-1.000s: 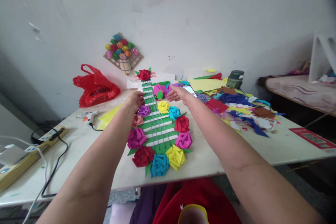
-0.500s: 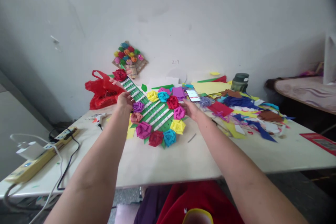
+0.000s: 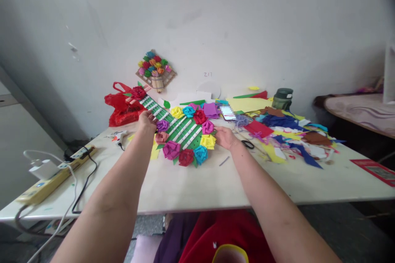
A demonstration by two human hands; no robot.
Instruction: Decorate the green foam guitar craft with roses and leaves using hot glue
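Observation:
A green guitar-shaped craft (image 3: 185, 129) with white rolled strips and a ring of paper flowers lies slanted in front of me, its neck toward the upper left. My left hand (image 3: 147, 121) is closed round the lower edge of the neck, near the purple flower (image 3: 162, 125). At the body's right side, my right hand (image 3: 224, 136) grips the rim beside the pink flower (image 3: 207, 127) and yellow flower (image 3: 208, 141); its fingertips are partly hidden. A red flower (image 3: 138, 92) sits at the neck's top end.
Paper scraps (image 3: 284, 127) cover the table's right part, with a dark green bottle (image 3: 282, 98) behind. Scissors (image 3: 247, 144) and a phone (image 3: 228, 113) lie nearer the middle. At left are a red bag (image 3: 123, 107), a glue gun (image 3: 119, 137) and a power strip (image 3: 55, 176).
The craft has turned slightly, its red-flower end shifting left and its body tilting. My right hand has moved down along the right rim, and the scissors' handle now shows.

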